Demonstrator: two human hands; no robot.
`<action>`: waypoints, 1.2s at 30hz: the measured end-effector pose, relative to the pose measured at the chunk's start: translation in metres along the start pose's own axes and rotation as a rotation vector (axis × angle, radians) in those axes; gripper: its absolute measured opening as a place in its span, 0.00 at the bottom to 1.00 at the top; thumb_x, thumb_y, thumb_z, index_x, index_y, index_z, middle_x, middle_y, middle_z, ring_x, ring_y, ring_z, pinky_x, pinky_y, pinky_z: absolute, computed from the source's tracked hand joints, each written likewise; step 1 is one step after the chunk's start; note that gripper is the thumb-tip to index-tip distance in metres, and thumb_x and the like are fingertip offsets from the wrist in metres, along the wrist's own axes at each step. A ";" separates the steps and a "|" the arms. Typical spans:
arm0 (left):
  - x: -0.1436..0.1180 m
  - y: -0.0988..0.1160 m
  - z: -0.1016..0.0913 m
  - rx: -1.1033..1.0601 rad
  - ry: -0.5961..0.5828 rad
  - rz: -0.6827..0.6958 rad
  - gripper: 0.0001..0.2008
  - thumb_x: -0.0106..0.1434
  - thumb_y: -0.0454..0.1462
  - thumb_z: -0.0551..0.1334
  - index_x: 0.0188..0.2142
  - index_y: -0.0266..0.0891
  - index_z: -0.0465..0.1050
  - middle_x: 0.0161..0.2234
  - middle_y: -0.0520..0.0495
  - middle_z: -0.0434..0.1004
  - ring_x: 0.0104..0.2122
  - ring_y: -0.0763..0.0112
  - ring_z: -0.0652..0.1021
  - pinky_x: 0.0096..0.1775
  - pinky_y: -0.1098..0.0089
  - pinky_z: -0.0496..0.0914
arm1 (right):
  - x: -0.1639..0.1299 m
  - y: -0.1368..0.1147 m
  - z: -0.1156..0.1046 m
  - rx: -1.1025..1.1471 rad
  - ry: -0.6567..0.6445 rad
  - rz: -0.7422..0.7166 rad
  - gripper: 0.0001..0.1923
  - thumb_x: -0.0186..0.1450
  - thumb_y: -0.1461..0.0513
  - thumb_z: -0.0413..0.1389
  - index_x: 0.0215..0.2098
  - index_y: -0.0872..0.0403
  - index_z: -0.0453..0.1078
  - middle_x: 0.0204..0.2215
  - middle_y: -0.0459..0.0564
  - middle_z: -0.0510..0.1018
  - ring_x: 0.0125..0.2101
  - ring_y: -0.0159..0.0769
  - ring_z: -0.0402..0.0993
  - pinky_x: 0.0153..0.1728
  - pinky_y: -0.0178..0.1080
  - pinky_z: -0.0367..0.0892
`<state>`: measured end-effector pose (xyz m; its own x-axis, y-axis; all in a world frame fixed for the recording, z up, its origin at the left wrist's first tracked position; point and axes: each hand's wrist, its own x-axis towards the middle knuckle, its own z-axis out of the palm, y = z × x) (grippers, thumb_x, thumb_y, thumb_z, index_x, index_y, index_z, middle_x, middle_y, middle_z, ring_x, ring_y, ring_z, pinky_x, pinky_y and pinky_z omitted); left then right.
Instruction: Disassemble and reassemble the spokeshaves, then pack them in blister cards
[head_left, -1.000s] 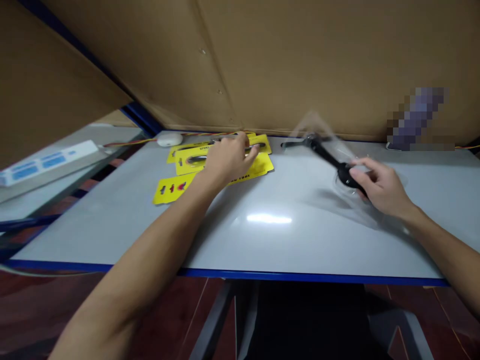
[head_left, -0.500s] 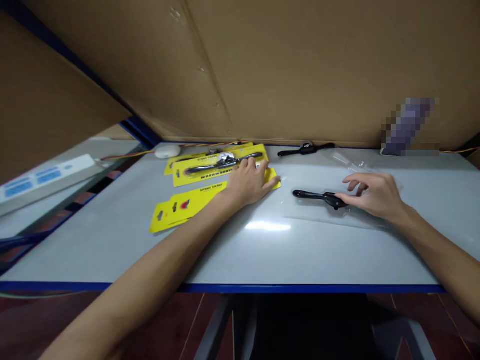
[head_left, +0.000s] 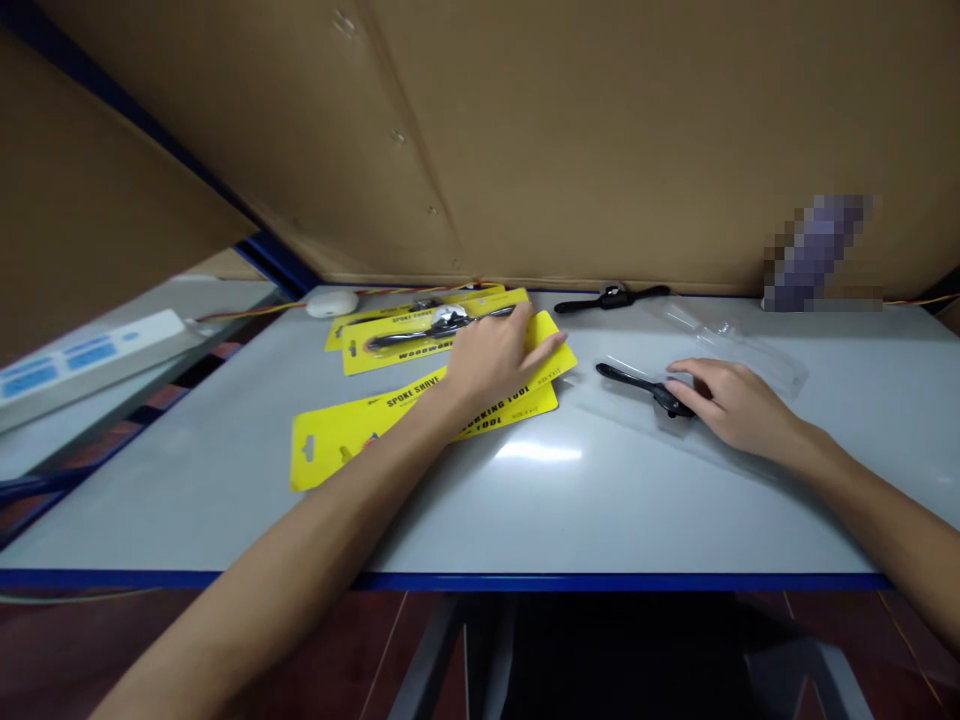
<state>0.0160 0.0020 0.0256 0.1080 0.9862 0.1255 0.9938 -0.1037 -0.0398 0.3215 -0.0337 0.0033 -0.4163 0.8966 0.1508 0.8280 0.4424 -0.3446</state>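
My left hand [head_left: 491, 352] lies over the yellow spokeshave cards [head_left: 551, 350], thumb stretched out and fingers partly hidden. Loose cards printed with black lettering fan out under this hand and forearm. At its fingertips is a black spokeshave [head_left: 420, 335] on another yellow card. My right hand [head_left: 731, 400] has thumb and forefinger closed on the near end of a second black spokeshave [head_left: 634, 378], whose far handle points left and is slightly raised. Clear plastic packaging [head_left: 675, 440] lies under and around that tool.
Another black spokeshave [head_left: 611, 298] rests at the table's back edge, with a clear plastic shell [head_left: 757, 355] to its right. A white rounded object [head_left: 332, 304] sits at back left. A power strip [head_left: 97, 360] lies on the left surface. A cardboard wall [head_left: 562, 150] closes the back.
The loose yellow cards under my left hand have spread and turned, the top one's right end shifting up and right. The spokeshave in my right hand has tilted, its left handle rising.
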 end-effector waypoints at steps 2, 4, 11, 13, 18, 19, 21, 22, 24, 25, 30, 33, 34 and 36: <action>0.000 -0.004 -0.001 -0.006 0.046 0.011 0.26 0.75 0.53 0.47 0.54 0.36 0.69 0.45 0.32 0.82 0.44 0.44 0.82 0.39 0.61 0.69 | 0.001 0.008 -0.001 -0.012 0.032 -0.097 0.20 0.77 0.52 0.46 0.51 0.50 0.78 0.48 0.54 0.84 0.43 0.47 0.80 0.41 0.46 0.70; -0.001 -0.006 -0.006 0.004 0.081 -0.001 0.25 0.75 0.52 0.47 0.52 0.36 0.70 0.44 0.32 0.82 0.44 0.44 0.82 0.39 0.61 0.69 | 0.002 0.015 -0.003 -0.067 0.061 -0.168 0.19 0.78 0.53 0.46 0.50 0.49 0.77 0.45 0.54 0.83 0.41 0.46 0.79 0.39 0.46 0.68; -0.021 0.005 -0.026 -0.014 0.207 0.025 0.29 0.71 0.59 0.51 0.52 0.38 0.70 0.36 0.37 0.83 0.37 0.49 0.83 0.36 0.64 0.66 | 0.004 0.016 -0.007 -0.079 0.130 -0.168 0.16 0.77 0.57 0.45 0.45 0.49 0.75 0.38 0.53 0.79 0.36 0.44 0.74 0.38 0.45 0.65; -0.025 0.013 -0.021 -0.016 0.163 0.102 0.27 0.70 0.59 0.53 0.49 0.39 0.72 0.37 0.37 0.83 0.37 0.50 0.83 0.35 0.64 0.65 | 0.005 0.014 -0.004 -0.029 0.158 -0.163 0.16 0.77 0.57 0.45 0.45 0.50 0.74 0.38 0.53 0.79 0.37 0.44 0.74 0.40 0.45 0.66; -0.026 0.027 0.001 0.051 0.002 0.295 0.23 0.72 0.55 0.54 0.45 0.39 0.73 0.37 0.36 0.84 0.33 0.51 0.83 0.30 0.65 0.60 | 0.006 0.014 0.002 -0.041 0.218 -0.145 0.18 0.78 0.57 0.43 0.42 0.50 0.75 0.36 0.53 0.77 0.37 0.44 0.73 0.41 0.45 0.64; -0.026 0.029 0.003 0.065 -0.022 0.316 0.23 0.73 0.55 0.54 0.45 0.39 0.73 0.37 0.36 0.84 0.33 0.51 0.82 0.30 0.65 0.60 | 0.006 0.015 0.003 -0.067 0.225 -0.145 0.18 0.78 0.57 0.43 0.41 0.50 0.75 0.35 0.52 0.77 0.38 0.45 0.73 0.41 0.45 0.63; -0.025 0.030 0.006 0.084 -0.055 0.345 0.24 0.74 0.56 0.52 0.47 0.39 0.73 0.36 0.37 0.84 0.33 0.52 0.82 0.29 0.65 0.58 | 0.007 0.017 0.004 -0.114 0.237 -0.142 0.18 0.77 0.58 0.43 0.39 0.49 0.74 0.35 0.52 0.78 0.38 0.45 0.74 0.41 0.45 0.61; -0.025 0.030 0.006 0.089 -0.064 0.350 0.25 0.74 0.57 0.52 0.48 0.39 0.72 0.36 0.37 0.84 0.33 0.52 0.82 0.29 0.65 0.58 | 0.007 0.017 0.004 -0.128 0.239 -0.140 0.18 0.77 0.58 0.43 0.39 0.49 0.73 0.35 0.52 0.79 0.38 0.45 0.74 0.40 0.45 0.60; -0.025 0.029 0.007 0.089 -0.076 0.343 0.28 0.75 0.59 0.50 0.50 0.39 0.72 0.36 0.38 0.84 0.33 0.52 0.82 0.29 0.66 0.58 | 0.007 0.018 0.004 -0.149 0.245 -0.135 0.18 0.77 0.58 0.43 0.38 0.49 0.73 0.34 0.52 0.79 0.37 0.44 0.74 0.39 0.45 0.58; -0.024 0.028 0.007 0.088 -0.084 0.334 0.30 0.75 0.60 0.48 0.51 0.39 0.72 0.35 0.38 0.84 0.33 0.51 0.82 0.29 0.66 0.59 | 0.007 0.018 0.005 -0.158 0.247 -0.134 0.18 0.77 0.58 0.43 0.38 0.49 0.73 0.34 0.52 0.79 0.36 0.44 0.74 0.38 0.45 0.58; -0.022 0.025 0.011 0.054 -0.149 0.318 0.41 0.73 0.66 0.38 0.44 0.39 0.76 0.34 0.35 0.82 0.32 0.51 0.81 0.31 0.64 0.62 | 0.007 0.015 0.005 -0.179 0.253 -0.135 0.17 0.77 0.59 0.43 0.37 0.50 0.72 0.34 0.52 0.79 0.36 0.44 0.74 0.38 0.45 0.57; -0.023 0.024 0.011 0.048 -0.157 0.319 0.43 0.72 0.66 0.35 0.43 0.39 0.77 0.32 0.36 0.81 0.30 0.52 0.80 0.30 0.64 0.62 | 0.007 0.013 0.006 -0.188 0.262 -0.133 0.16 0.76 0.60 0.44 0.36 0.50 0.72 0.33 0.52 0.80 0.35 0.44 0.73 0.37 0.45 0.56; -0.023 0.024 0.010 0.056 -0.158 0.315 0.43 0.72 0.66 0.35 0.43 0.39 0.77 0.31 0.36 0.81 0.30 0.52 0.80 0.30 0.64 0.62 | 0.007 0.013 0.006 -0.189 0.268 -0.130 0.16 0.76 0.60 0.44 0.36 0.50 0.71 0.33 0.52 0.80 0.35 0.43 0.73 0.37 0.45 0.56; -0.024 0.025 0.007 0.076 -0.162 0.300 0.42 0.72 0.65 0.35 0.41 0.39 0.77 0.30 0.37 0.80 0.29 0.53 0.80 0.29 0.64 0.61 | 0.006 0.014 0.006 -0.190 0.273 -0.119 0.17 0.76 0.60 0.44 0.36 0.50 0.71 0.33 0.52 0.79 0.34 0.43 0.73 0.36 0.45 0.55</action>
<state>0.0378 -0.0235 0.0146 0.3833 0.9215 -0.0622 0.9130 -0.3882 -0.1257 0.3277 -0.0220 -0.0060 -0.4194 0.7990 0.4309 0.8456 0.5165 -0.1347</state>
